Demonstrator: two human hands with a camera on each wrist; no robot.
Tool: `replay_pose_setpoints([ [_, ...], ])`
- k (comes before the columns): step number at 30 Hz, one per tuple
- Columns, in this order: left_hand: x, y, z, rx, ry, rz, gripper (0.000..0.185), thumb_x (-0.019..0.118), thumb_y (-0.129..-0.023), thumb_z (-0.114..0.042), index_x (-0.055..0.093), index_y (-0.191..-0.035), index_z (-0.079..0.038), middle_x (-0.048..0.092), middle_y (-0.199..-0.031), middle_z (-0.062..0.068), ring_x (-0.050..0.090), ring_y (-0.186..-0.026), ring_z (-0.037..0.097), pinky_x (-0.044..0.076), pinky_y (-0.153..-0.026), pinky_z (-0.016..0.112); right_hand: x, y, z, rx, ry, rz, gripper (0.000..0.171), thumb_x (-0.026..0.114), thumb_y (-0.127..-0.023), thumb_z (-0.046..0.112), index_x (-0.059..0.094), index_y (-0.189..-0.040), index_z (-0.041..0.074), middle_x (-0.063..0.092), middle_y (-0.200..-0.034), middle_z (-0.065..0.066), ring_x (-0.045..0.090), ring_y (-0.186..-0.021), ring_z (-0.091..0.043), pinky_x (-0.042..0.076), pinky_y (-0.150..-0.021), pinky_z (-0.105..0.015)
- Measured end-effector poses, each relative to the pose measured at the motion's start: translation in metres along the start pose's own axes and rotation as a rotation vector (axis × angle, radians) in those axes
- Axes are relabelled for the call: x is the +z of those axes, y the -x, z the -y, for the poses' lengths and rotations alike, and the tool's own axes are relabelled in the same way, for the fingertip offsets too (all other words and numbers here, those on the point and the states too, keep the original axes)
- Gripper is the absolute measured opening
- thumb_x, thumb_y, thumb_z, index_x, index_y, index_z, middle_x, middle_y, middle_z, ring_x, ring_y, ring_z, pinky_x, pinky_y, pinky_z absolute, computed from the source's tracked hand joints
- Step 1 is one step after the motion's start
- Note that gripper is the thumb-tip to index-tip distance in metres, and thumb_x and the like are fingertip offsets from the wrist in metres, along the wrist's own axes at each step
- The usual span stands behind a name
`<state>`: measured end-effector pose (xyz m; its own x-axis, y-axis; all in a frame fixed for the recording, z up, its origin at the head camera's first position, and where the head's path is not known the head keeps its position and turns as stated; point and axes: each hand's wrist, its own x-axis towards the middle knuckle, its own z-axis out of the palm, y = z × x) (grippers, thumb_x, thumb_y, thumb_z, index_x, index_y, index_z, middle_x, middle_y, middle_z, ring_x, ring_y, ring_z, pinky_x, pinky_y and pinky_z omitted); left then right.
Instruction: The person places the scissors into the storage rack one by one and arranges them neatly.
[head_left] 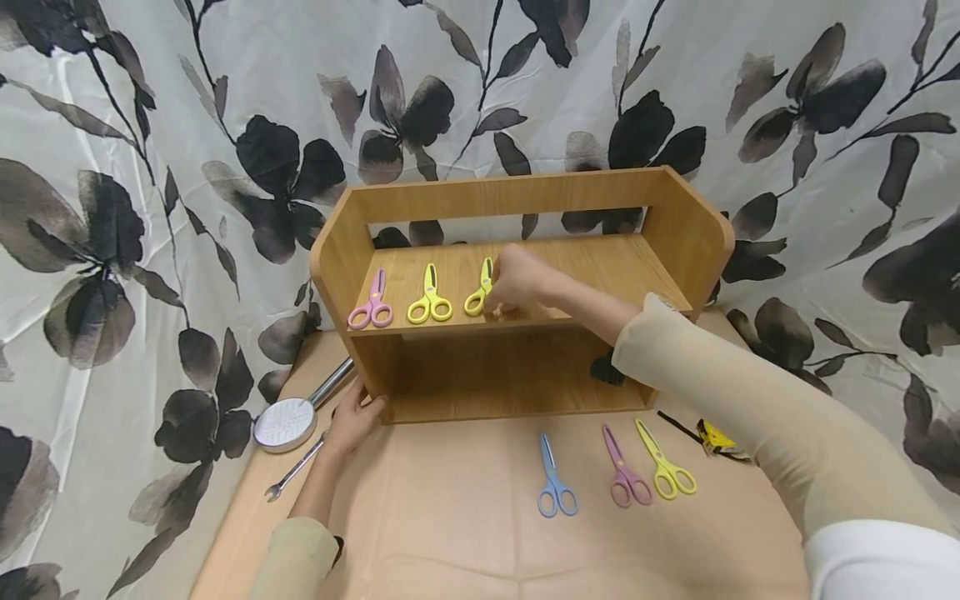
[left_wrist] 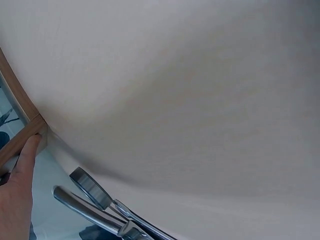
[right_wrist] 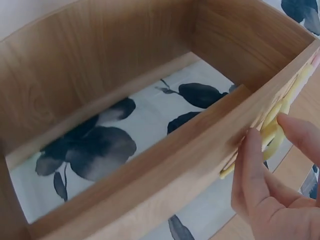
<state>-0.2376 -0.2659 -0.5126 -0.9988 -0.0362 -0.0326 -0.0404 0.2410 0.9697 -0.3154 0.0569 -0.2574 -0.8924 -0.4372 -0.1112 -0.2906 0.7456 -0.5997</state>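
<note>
A two-tier wooden shelf (head_left: 517, 326) stands on the table. On its upper board lie pink scissors (head_left: 370, 302), yellow scissors (head_left: 430, 296) and a second yellow pair (head_left: 474, 302), all with blades toward the back. My right hand (head_left: 520, 279) pinches a handle of that second yellow pair between thumb and fingers, hiding part of it; the right wrist view shows the yellow handle (right_wrist: 272, 142) at the fingertips. Down at the shelf's lower left corner, my left hand (head_left: 352, 425) holds the side panel, one finger (left_wrist: 26, 162) lying along the wood in the left wrist view.
Blue scissors (head_left: 553, 479), pink scissors (head_left: 626, 475) and yellow scissors (head_left: 663, 462) lie before the shelf. At left are a shower head (head_left: 287, 423) and a wrench (head_left: 298, 467). A yellow tape measure (head_left: 716, 437) sits at right. Floral cloth (head_left: 225, 208) hangs behind.
</note>
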Motion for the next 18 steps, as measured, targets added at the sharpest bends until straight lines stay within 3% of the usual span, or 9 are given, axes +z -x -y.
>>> replay_pose_setpoints([
  [4,0.0,0.001,-0.001,-0.005,-0.019,0.002,0.072,0.054,-0.104,-0.006,0.021,-0.167,-0.019,0.036,-0.164,0.025,0.053,-0.132,0.042,0.058,-0.089,0.035,-0.004,0.0,0.005,0.038,0.054,0.024,0.047,0.08,-0.079,0.006,0.043,-0.052,0.016,0.039,-0.046,0.01,0.058,-0.048,-0.009,0.046,-0.05,-0.02],
  [8,0.0,0.0,-0.001,-0.007,-0.033,-0.004,0.071,0.055,-0.104,-0.007,0.023,-0.167,-0.019,0.037,-0.163,0.026,0.055,-0.127,0.04,0.058,-0.082,0.031,-0.007,-0.001,0.008,0.073,0.105,0.054,0.044,0.081,-0.079,0.008,0.045,-0.055,0.017,0.04,-0.049,0.009,0.055,-0.048,-0.008,0.057,-0.059,-0.024],
  [18,0.0,0.002,0.003,-0.005,-0.044,-0.001,0.074,0.054,-0.103,-0.006,0.02,-0.168,-0.018,0.033,-0.166,0.023,0.051,-0.136,0.045,0.058,-0.087,0.034,-0.006,-0.005,0.011,0.116,0.157,0.114,0.035,0.086,-0.08,0.013,0.053,-0.067,0.012,0.048,-0.062,0.004,0.049,-0.055,-0.009,0.059,-0.062,-0.027],
])
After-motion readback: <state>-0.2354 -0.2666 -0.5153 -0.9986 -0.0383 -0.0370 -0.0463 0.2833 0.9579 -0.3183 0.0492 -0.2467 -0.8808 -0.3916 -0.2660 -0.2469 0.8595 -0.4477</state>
